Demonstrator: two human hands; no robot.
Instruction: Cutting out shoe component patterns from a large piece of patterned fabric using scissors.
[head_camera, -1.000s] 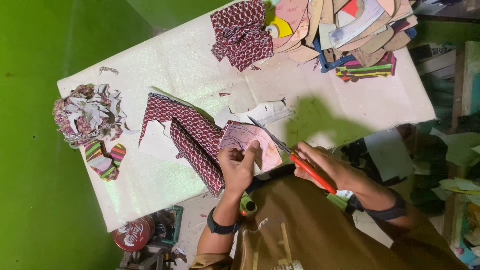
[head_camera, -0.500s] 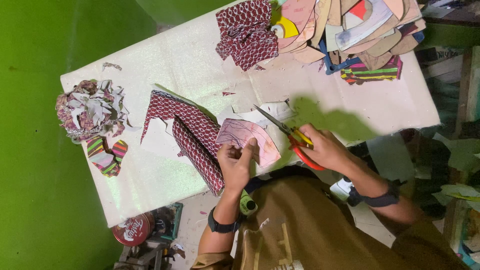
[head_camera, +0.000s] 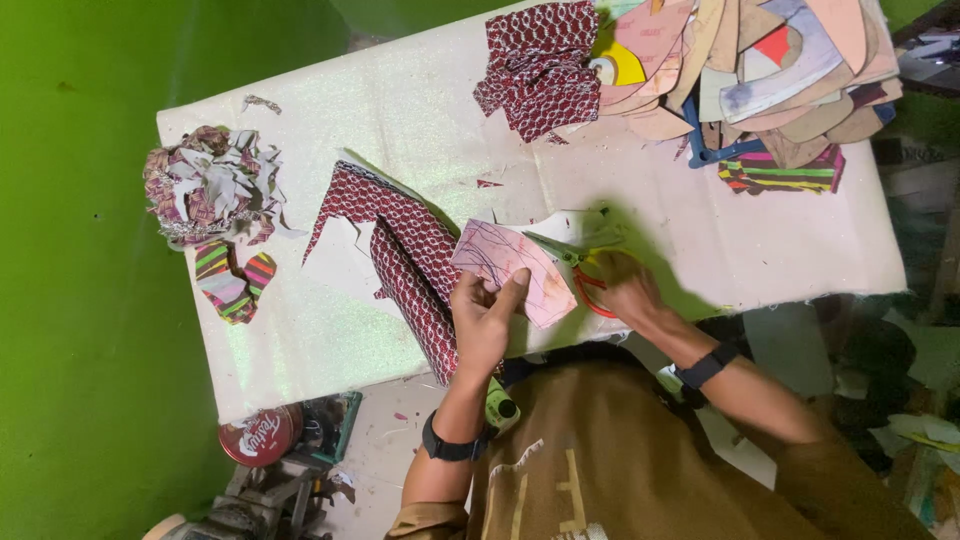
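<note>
- Green-walled room, white table (head_camera: 300, 330) littered with fabric scraps.
- Left hand (head_camera: 483, 322) grip pinches pink pattern piece (head_camera: 505, 268) flat on red patterned cloth (head_camera: 405, 250), near table's front edge.
- Right hand (head_camera: 622, 288) closed on scissors (head_camera: 572, 262), blades at pattern's edge.
- Risk: pattern slides under a light pinch, so the cut wanders; left fingertips sit near the blades.

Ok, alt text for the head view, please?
A person's left hand pins a pink pattern piece on red patterned fabric while the right hand works scissors at its edge, on a white table.
</note>
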